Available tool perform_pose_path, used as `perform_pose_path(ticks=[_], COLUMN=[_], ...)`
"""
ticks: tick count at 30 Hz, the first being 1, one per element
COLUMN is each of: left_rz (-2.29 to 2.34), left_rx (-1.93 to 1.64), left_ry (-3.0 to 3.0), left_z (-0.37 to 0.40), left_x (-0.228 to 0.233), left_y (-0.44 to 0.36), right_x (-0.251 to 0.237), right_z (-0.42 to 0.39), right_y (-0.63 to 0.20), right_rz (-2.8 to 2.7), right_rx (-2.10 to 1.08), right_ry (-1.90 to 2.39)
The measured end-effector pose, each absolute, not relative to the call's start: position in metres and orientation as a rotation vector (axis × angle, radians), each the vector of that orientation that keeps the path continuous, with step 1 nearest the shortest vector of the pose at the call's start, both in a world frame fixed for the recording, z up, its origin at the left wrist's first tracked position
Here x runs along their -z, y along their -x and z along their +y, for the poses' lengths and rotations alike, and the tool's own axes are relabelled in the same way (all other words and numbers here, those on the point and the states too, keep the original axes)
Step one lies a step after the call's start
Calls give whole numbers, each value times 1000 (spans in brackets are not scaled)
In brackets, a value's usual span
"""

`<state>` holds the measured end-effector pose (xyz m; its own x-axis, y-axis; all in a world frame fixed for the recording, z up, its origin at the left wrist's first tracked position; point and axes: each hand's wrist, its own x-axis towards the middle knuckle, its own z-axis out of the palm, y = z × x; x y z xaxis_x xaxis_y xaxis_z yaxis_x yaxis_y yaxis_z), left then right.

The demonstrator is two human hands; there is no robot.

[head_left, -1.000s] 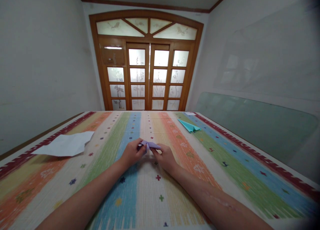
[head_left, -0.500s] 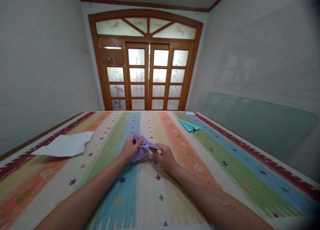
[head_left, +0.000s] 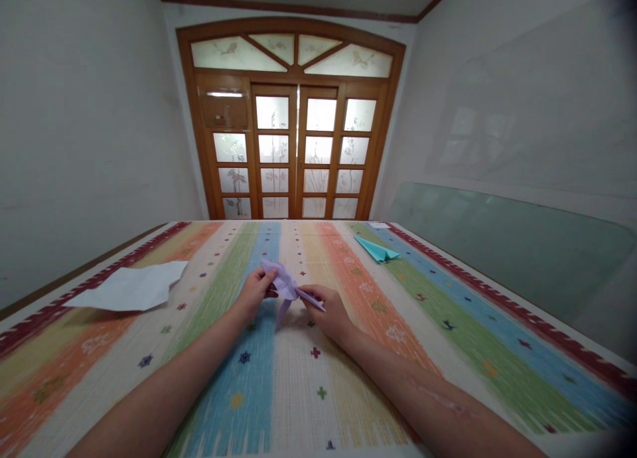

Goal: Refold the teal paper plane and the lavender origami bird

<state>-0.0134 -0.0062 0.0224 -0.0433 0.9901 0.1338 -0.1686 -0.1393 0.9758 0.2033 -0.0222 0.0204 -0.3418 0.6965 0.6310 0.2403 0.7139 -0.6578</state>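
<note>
A folded piece of purple paper [head_left: 284,287] is held between both hands just above the striped mat [head_left: 448,325]. My left hand [head_left: 255,292] pinches its left part, where a flap stands up. My right hand [head_left: 326,312] pinches its right end, a thin pointed strip. One flap of the paper hangs down toward the mat between the hands.
A white sheet of paper [head_left: 130,287] lies on the mat at the left. A folded teal paper shape [head_left: 377,249] lies at the far right of the mat. Wooden glazed doors [head_left: 293,152] stand beyond the mat's far edge. A glass pane [head_left: 507,245] leans along the right wall.
The purple paper has been opened out from a small tight fold into a wider shape with flaps. My left hand has lifted and drawn slightly left; the right hand has barely moved.
</note>
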Motion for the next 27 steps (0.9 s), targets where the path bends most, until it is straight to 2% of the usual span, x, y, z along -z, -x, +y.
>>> perform_pose_path(ticks=[9,22,27], left_rz=[969,743,712], left_rx=[-1382,-1063,-1111], left_ry=[-1130,-1139,-1098], left_z=[-6,-18,-20], left_x=[-20,-28,-30], left_y=[14,4,4], right_x=[-25,-27,-25], right_z=[-24,-23,-24], right_y=[-210,-214,-208], right_rz=[-1907,-2063,-2157], right_rx=[-438,-177,-168], right_ry=[684,620,588])
